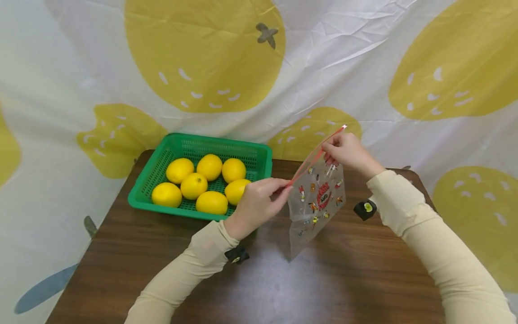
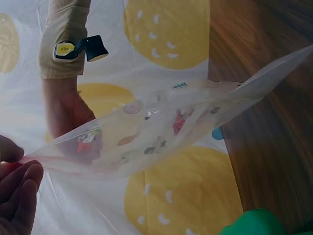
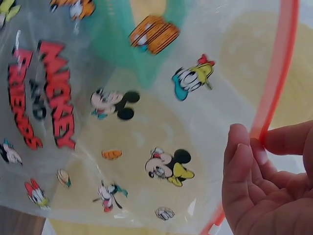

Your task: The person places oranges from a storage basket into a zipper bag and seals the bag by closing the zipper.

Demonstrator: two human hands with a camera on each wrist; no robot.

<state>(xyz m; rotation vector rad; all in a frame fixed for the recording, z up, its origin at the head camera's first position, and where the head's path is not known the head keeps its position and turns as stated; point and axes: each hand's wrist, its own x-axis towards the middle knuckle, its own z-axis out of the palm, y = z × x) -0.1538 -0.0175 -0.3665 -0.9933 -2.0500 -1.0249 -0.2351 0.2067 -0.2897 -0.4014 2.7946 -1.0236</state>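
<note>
A clear zip bag (image 1: 319, 202) printed with cartoon figures hangs above the table, its red zip edge slanting up to the right. My left hand (image 1: 263, 202) pinches the near left end of that edge between thumb and fingers. Farther along, toward the white slider, my right hand (image 1: 344, 150) grips the edge too. In the right wrist view, the thumb and fingers of the right hand (image 3: 269, 181) pinch the red strip. Through the bag (image 2: 161, 132) in the left wrist view, no contents show.
A green basket (image 1: 137, 193) stands on the left of the brown wooden table (image 1: 344, 279), holding several yellow lemons (image 1: 212, 202). Behind the table hangs a white cloth (image 1: 315, 58) printed with large yellow fruit. A dark wrist camera (image 1: 365, 209) sits by the right sleeve.
</note>
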